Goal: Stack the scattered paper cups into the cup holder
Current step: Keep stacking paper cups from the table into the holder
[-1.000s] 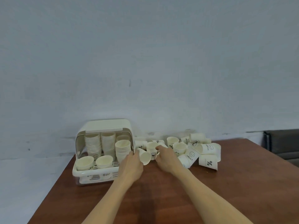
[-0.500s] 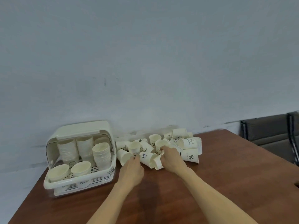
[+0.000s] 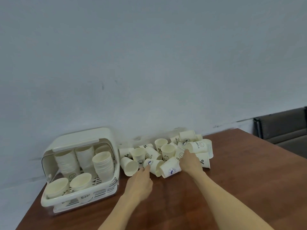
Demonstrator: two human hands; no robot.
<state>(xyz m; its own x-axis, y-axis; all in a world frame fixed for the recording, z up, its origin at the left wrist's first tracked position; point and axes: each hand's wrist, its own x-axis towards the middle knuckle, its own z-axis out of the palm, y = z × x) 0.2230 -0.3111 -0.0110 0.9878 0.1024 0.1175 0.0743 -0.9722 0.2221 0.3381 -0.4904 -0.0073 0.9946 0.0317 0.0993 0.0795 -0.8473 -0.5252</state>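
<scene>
A brown table (image 3: 240, 176) stands against a pale wall (image 3: 149, 55). On it sits the cup holder (image 3: 79, 199), lid raised, with cup stacks (image 3: 84, 161) inside. Just right of the holder lies the heap of paper cups (image 3: 167, 153). The right hand (image 3: 191, 161) rests on the heap and the left hand (image 3: 141, 183) touches a tipped cup (image 3: 153, 164); whether either grips, I cannot tell.

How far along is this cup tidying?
Partly done: several tall stacks already stand in the cup holder. The left hand touches a tipped cup; the right hand reaches into the scattered pile, all of it left.
</scene>
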